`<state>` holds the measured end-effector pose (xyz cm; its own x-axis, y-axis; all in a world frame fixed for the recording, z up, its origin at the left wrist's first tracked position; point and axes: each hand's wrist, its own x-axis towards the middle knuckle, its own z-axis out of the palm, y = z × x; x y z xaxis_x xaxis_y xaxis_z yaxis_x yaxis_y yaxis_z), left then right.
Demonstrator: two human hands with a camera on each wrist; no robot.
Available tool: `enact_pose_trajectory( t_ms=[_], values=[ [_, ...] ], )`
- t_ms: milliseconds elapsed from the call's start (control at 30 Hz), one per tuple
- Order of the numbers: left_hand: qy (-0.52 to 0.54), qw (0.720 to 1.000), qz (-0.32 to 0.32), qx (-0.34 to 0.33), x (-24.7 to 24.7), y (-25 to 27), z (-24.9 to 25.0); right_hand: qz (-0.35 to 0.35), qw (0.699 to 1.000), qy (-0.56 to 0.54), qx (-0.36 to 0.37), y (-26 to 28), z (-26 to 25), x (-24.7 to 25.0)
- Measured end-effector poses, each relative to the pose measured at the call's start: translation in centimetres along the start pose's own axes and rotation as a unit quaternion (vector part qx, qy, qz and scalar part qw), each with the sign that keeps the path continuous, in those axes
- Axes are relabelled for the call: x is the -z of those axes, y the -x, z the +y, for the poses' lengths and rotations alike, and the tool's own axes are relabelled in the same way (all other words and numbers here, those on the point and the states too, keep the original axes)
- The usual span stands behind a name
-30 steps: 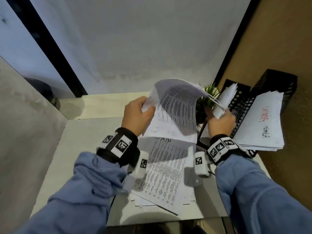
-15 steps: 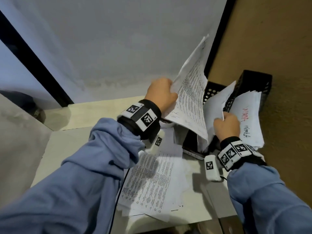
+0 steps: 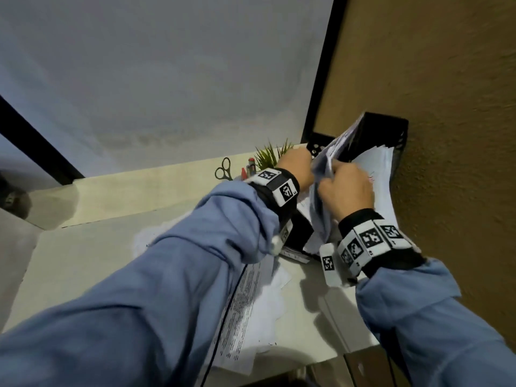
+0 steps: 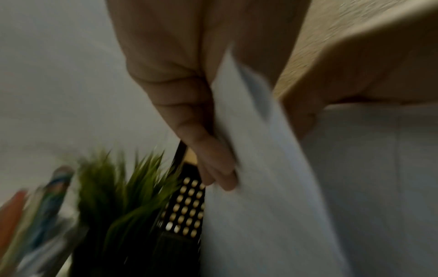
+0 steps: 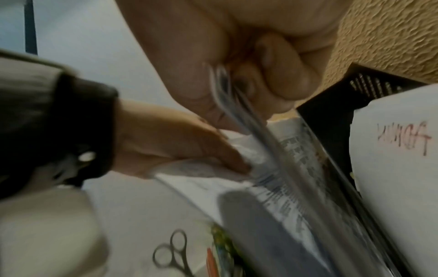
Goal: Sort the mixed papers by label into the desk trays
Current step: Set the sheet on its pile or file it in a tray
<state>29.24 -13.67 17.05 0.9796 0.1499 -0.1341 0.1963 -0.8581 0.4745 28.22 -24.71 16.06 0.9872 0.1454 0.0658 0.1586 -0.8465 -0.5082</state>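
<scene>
My left hand (image 3: 296, 169) pinches a printed sheet (image 4: 260, 187) by its edge, with the fingers (image 4: 213, 150) lying along it. My right hand (image 3: 346, 188) grips a bundle of papers (image 5: 237, 112) between thumb and curled fingers, and holds it open. The two hands meet over the black perforated desk trays (image 3: 385, 132) at the tan wall. The right tray holds a stack topped by a paper with a red handwritten label (image 5: 403, 144). The mixed paper pile (image 3: 251, 303) lies on the desk under my left forearm.
A small green plant (image 3: 270, 155), pens (image 3: 251, 169) and scissors (image 3: 223, 170) stand at the back of the desk, just left of the trays. The tan wall (image 3: 446, 107) bounds the right side. A dark cable (image 3: 220, 325) runs across the paper pile.
My left hand has carried its sheet right and down, from upright over the desk to the bundle in my right hand. Both hands have moved closer to the trays.
</scene>
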Motion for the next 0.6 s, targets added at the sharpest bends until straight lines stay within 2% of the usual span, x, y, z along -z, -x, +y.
enact_pose_trajectory(
  t_ms=[133, 200, 267, 367, 433, 600],
  values=[
    [0.045, 0.994, -0.089, 0.047, -4.0, -0.4, -2.0, -0.115, 0.992, 0.054, -0.007, 1.3, 0.6, -4.6],
    [0.042, 0.993, -0.098, 0.048, -4.8, -0.4, -2.8, -0.148, 0.988, 0.045, -0.024, 2.1, 1.3, -6.2],
    [0.075, 0.994, -0.064, 0.053, -4.4, -0.2, -3.2, -0.135, 0.990, 0.038, -0.021, 2.5, 1.5, -6.5],
    [0.120, 0.992, -0.010, 0.044, -3.3, -0.2, -3.6, -0.081, 0.995, 0.050, 0.008, 2.1, 0.5, -5.6],
    [0.137, 0.990, -0.011, 0.041, -3.3, -0.3, -4.0, -0.065, 0.996, 0.059, 0.012, 1.5, -0.7, -4.8],
    [0.169, 0.983, -0.003, 0.074, -4.4, 0.2, -6.0, -0.121, 0.987, 0.108, -0.011, 1.7, -2.6, -5.9]
  ],
)
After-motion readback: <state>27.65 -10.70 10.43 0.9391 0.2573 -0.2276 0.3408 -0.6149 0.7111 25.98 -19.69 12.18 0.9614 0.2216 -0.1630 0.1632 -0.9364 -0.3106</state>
